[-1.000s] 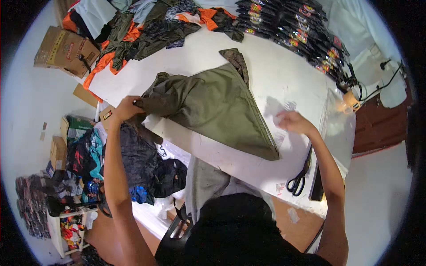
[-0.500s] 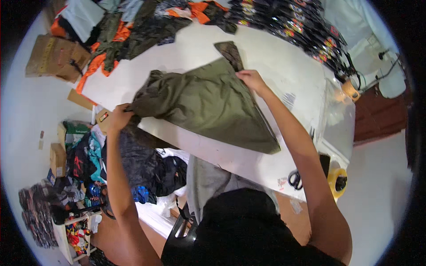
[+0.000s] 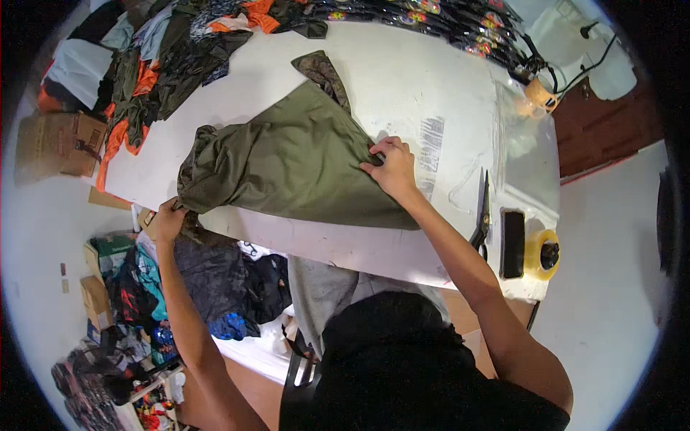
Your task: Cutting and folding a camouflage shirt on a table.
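While one olive-green garment [image 3: 295,158] lay across the middle of one white table [image 3: 402,79], two bare hands touched it. At the table's near left edge the left hand [image 3: 167,221] pinched a dark, bunched end; its thumb was hard to make out. Over the table's middle, the right hand [image 3: 394,169] had its fingers curled and its thumb apart from the forefinger at the garment's slanted edge; whether cloth was caught between them could not be told. One patterned strip [image 3: 325,75] jutted from the garment toward the table's far side. On the table's right part lay one pair of scissors [image 3: 484,208], its handles partly behind the forearm, one black slab [image 3: 512,244] and one yellow tape roll [image 3: 535,262]. Along the table's far side, a clothes heap [image 3: 172,79] and black packets [image 3: 424,18] overlapped too much to count, the upper frame cutting both off.
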A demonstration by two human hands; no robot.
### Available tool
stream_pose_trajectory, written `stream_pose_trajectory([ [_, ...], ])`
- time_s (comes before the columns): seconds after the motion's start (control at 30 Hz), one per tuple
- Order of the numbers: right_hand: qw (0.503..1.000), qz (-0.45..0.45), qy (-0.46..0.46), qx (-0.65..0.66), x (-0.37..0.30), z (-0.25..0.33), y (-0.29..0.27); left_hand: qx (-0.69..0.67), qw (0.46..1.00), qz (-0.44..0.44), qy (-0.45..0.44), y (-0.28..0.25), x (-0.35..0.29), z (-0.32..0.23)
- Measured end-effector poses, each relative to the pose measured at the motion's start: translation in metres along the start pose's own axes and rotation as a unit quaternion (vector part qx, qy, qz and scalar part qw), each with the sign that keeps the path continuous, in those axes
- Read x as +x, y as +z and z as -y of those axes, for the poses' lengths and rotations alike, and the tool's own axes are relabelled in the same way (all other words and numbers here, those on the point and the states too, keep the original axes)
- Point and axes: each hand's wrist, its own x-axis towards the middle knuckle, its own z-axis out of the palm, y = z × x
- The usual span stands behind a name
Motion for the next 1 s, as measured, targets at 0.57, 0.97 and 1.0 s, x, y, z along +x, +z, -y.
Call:
stream_pose_trajectory([
  [0.57, 0.988, 0.087, -0.101, 0.076, 0.103, 0.036, 0.043, 0.073, 0.996, -0.004, 0.049, 0.013, 0.005, -0.032],
  [0.97, 0.913, 0.209, -0.299, -0.182, 0.203, 0.062, 0.087, 0.060, 0.998, -0.025, -0.010, 0.001, -0.024, -0.005],
  [1.0, 0.908, 0.185, -0.338, -0.165, 0.209, 0.055, 0.082, 0.083, 0.995, -0.045, -0.014, 0.001, -0.024, 0.000],
])
